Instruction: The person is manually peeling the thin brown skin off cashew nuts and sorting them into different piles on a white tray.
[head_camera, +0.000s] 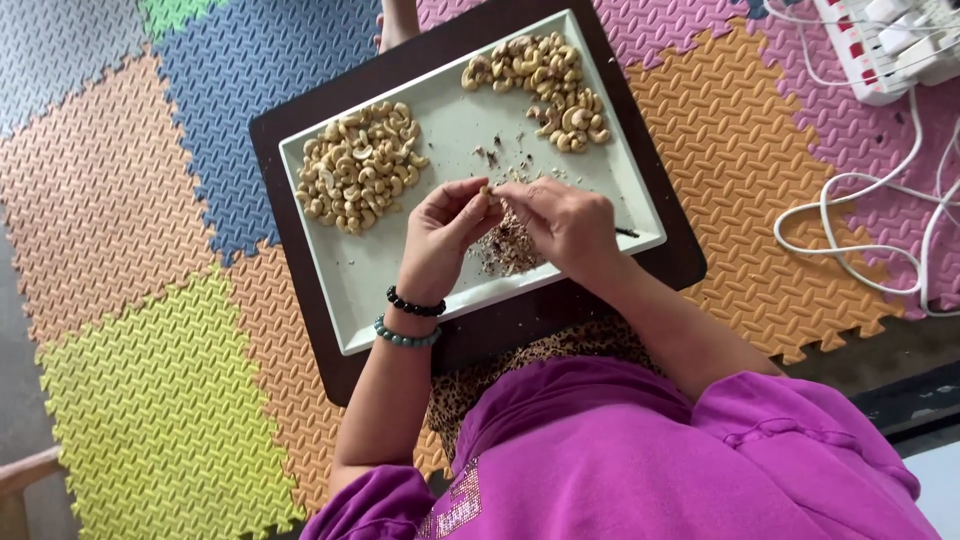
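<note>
Cashew (487, 189) mid-frame, pinched between left hand (440, 232) and right hand (565, 225) fingertips over tray (380, 270); seems light, brittle; grip its ends.

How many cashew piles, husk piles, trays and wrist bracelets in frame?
Cashew piles: 2, left pile, right pile
Husk pile: 1
White tray: 1
Bracelets: 2, black, green
Total: 6

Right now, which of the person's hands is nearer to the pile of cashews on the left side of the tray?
Left. The left hand sits just right of that cashew pile, apart from it. The right hand is farther right, beyond the left hand, above the heap of skins.
</note>
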